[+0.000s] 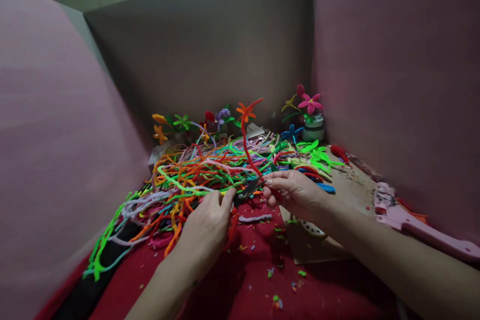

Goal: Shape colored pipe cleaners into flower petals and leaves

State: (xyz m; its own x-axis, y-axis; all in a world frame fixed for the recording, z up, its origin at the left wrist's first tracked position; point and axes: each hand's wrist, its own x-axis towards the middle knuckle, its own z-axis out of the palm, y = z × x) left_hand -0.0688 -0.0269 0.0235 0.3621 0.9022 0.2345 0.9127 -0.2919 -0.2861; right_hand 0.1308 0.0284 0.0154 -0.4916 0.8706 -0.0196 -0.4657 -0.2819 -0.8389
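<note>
My left hand (207, 220) is closed around the red handles of dark-jawed pliers (247, 191), whose tip points toward my right hand. With its fingertips pinched, my right hand (294, 190) grips a red pipe cleaner (245, 142). The pipe cleaner rises from the fingers and bends over to the right at its top. The plier jaws meet or lie close to its lower end; whether they bite on it I cannot tell. Behind both hands spreads a tangled heap of pipe cleaners (187, 170) in many colours.
Pipe-cleaner flowers (310, 103) stand along the back, some by a pale green jar (313, 127). A pink glue gun (420, 227) lies at right. Fuzzy clippings (276, 300) dot the red cloth (225, 285). Pink panels (397, 70) and a grey back wall enclose the space.
</note>
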